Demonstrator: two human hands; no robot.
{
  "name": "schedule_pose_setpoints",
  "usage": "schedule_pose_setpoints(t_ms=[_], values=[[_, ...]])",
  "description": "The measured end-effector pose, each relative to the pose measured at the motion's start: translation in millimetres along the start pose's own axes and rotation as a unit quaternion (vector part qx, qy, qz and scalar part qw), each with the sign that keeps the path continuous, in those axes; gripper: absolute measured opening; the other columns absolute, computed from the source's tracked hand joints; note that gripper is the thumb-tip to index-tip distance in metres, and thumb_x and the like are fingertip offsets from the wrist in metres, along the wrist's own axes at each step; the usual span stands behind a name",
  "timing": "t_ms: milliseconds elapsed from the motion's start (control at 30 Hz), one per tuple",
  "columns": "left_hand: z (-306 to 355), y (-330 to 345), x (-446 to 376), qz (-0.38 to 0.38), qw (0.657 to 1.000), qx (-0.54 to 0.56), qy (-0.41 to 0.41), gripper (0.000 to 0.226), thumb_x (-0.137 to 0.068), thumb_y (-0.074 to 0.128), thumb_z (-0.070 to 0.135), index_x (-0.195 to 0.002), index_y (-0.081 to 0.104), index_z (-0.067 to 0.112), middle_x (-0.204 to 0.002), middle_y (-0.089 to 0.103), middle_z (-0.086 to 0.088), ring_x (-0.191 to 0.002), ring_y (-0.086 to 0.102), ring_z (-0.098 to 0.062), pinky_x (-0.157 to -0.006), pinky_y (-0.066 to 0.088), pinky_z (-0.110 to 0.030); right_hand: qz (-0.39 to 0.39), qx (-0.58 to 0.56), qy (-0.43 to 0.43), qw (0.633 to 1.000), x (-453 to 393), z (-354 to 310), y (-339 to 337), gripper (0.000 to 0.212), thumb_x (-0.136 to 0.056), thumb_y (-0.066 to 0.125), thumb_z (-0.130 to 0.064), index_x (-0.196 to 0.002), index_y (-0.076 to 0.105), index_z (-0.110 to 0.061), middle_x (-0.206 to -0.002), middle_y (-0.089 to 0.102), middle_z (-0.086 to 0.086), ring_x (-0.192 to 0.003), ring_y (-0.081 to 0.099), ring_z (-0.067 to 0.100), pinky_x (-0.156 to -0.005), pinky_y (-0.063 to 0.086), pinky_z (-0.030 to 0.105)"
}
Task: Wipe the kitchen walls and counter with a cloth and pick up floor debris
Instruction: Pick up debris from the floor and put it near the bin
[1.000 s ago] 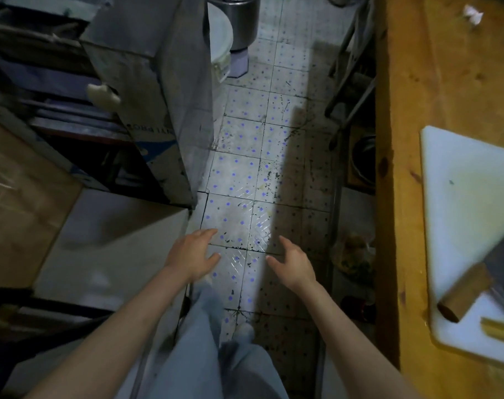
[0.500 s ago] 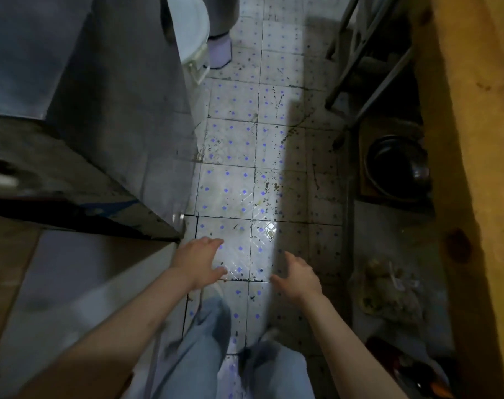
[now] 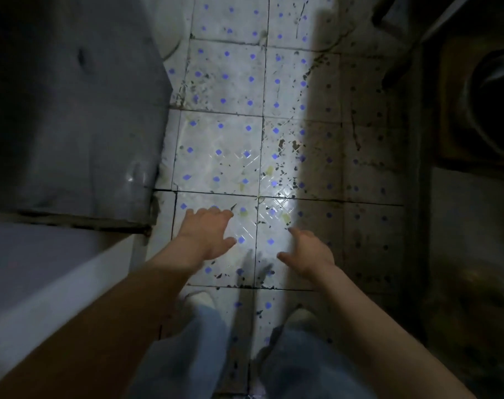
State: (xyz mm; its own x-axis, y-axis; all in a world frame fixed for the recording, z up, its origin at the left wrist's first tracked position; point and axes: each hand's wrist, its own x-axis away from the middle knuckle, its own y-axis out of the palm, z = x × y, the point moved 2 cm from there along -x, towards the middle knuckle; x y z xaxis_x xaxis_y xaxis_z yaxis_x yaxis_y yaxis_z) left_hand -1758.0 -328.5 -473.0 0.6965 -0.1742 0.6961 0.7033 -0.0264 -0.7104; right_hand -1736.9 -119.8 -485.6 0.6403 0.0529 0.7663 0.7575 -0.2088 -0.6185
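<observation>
I look straight down at a white tiled floor point(image 3: 225, 82) with blue dots. Small dark flecks and a few yellowish scraps of debris point(image 3: 285, 217) lie scattered on the tiles, thickest around the lit patch in the middle. My left hand point(image 3: 206, 233) hangs low over the floor with fingers spread and nothing in it. My right hand point(image 3: 308, 251) is beside it, also empty, fingers apart and pointing toward the scraps. My jeans and two shoes show below the hands. No cloth is in view.
A grey metal cabinet point(image 3: 72, 110) stands on the left with a pale panel point(image 3: 43, 283) below it. On the right, in shadow, a dark round pot point(image 3: 492, 102) sits under the counter beside metal legs point(image 3: 400, 67).
My view has dropped much closer to the floor and the wooden counter has left the frame. Both hands have lowered toward the tiles, still empty and spread.
</observation>
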Motion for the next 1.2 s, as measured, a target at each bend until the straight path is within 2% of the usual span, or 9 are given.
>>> schedule_pose_setpoints(t_ms=[133, 267, 367, 500, 567, 667, 833, 1067, 1200], values=[[-10.5, 60.5, -91.4, 0.008, 1.000, -0.013, -0.017, 0.065, -0.089, 0.049, 0.051, -0.144, 0.029, 0.025, -0.142, 0.042, -0.006, -0.127, 0.043, -0.027, -0.106, 0.030, -0.044, -0.002, 0.053, -0.003, 0.999, -93.5, 36.3, 42.9, 0.064, -0.088, 0.057, -0.046, -0.141, 0.033, -0.021, -0.137, 0.049, 0.007, -0.124, 0.048, 0.026, -0.100, 0.040, 0.040], [-20.3, 115.5, -168.5, 0.003, 1.000, -0.026, 0.002, 0.063, -0.088, 0.051, 0.050, -0.142, 0.033, 0.024, -0.137, 0.046, -0.006, -0.122, 0.047, -0.027, -0.100, 0.036, -0.041, 0.016, 0.117, -0.037, 0.992, -175.2, 68.0, 70.8, 0.051, -0.088, 0.059, -0.034, -0.134, 0.042, -0.017, -0.128, 0.054, 0.009, -0.115, 0.053, 0.027, -0.091, 0.043, 0.035], [-26.5, 139.4, -217.7, 0.051, 0.995, -0.077, 0.047, 0.050, -0.086, 0.053, 0.048, -0.127, 0.046, 0.022, -0.123, 0.054, -0.005, -0.112, 0.052, -0.026, -0.093, 0.040, -0.038, 0.044, 0.174, -0.071, 0.981, -228.9, 86.0, 83.3, 0.049, -0.087, 0.061, -0.028, -0.132, 0.045, -0.017, -0.130, 0.051, 0.007, -0.117, 0.052, 0.024, -0.099, 0.042, 0.038], [-23.3, 159.2, -260.2, 0.125, 0.984, -0.087, 0.095, 0.035, -0.086, 0.053, 0.042, -0.114, 0.054, 0.020, -0.111, 0.058, -0.002, -0.100, 0.056, -0.024, -0.076, 0.036, -0.030, 0.100, 0.211, -0.121, 0.965, -268.8, 97.2, 98.5, 0.025, -0.086, 0.056, -0.035, -0.106, 0.056, -0.020, -0.112, 0.057, 0.002, -0.105, 0.055, 0.020, -0.093, 0.044, 0.039], [-22.3, 168.2, -277.0, 0.164, 0.974, -0.092, 0.126, 0.024, -0.085, 0.053, 0.040, -0.100, 0.055, 0.021, -0.103, 0.060, 0.000, -0.093, 0.057, -0.023, -0.070, 0.034, -0.029, 0.127, 0.197, -0.133, 0.963, -279.5, 97.9, 106.8, 0.027, -0.084, 0.058, -0.047, -0.095, 0.053, -0.023, -0.104, 0.057, 0.000, -0.098, 0.054, 0.019, -0.086, 0.043, 0.034], [-18.1, 175.0, -297.5, 0.184, 0.968, -0.088, 0.144, 0.022, -0.083, 0.055, 0.040, -0.097, 0.054, 0.023, -0.097, 0.061, 0.002, -0.088, 0.056, -0.021, -0.066, 0.029, -0.028, 0.163, 0.179, -0.122, 0.963, -294.5, 100.1, 116.1, 0.038, -0.078, 0.063, -0.056, -0.089, 0.042, -0.026, -0.093, 0.056, -0.001, -0.090, 0.055, 0.019, -0.075, 0.037, 0.032], [-9.9, 186.7, -302.8, 0.179, 0.972, -0.101, 0.116, 0.020, -0.083, 0.058, 0.036, -0.096, 0.052, 0.022, -0.098, 0.061, 0.002, -0.089, 0.058, -0.022, -0.070, 0.029, -0.029, 0.211, 0.087, -0.099, 0.968, -295.3, 106.5, 123.4, 0.020, -0.087, 0.059, -0.038, -0.084, 0.044, -0.025, -0.080, 0.050, -0.005, -0.082, 0.056, 0.017, -0.071, 0.039, 0.028], [-13.2, 194.4, -299.0, 0.162, 0.982, -0.082, 0.059, 0.016, -0.084, 0.062, 0.034, -0.095, 0.053, 0.025, -0.095, 0.061, 0.004, -0.095, 0.057, -0.019, -0.074, 0.029, -0.029, 0.166, -0.094, -0.049, 0.981, -294.3, 108.2, 132.5, 0.023, -0.078, 0.074, -0.024, -0.081, 0.051, -0.026, -0.084, 0.057, -0.007, -0.084, 0.056, 0.012, -0.070, 0.046, 0.026], [-13.9, 198.7, -294.8, 0.177, 0.982, -0.037, 0.059, 0.013, -0.086, 0.058, 0.033, -0.083, 0.048, 0.025, -0.085, 0.056, 0.006, -0.087, 0.055, -0.018, -0.075, 0.029, -0.029, 0.173, -0.147, -0.057, 0.972, -291.3, 110.6, 137.2, 0.026, -0.077, 0.072, -0.013, -0.067, 0.051, -0.022, -0.071, 0.056, -0.005, -0.071, 0.055, 0.010, -0.055, 0.038, 0.018]])
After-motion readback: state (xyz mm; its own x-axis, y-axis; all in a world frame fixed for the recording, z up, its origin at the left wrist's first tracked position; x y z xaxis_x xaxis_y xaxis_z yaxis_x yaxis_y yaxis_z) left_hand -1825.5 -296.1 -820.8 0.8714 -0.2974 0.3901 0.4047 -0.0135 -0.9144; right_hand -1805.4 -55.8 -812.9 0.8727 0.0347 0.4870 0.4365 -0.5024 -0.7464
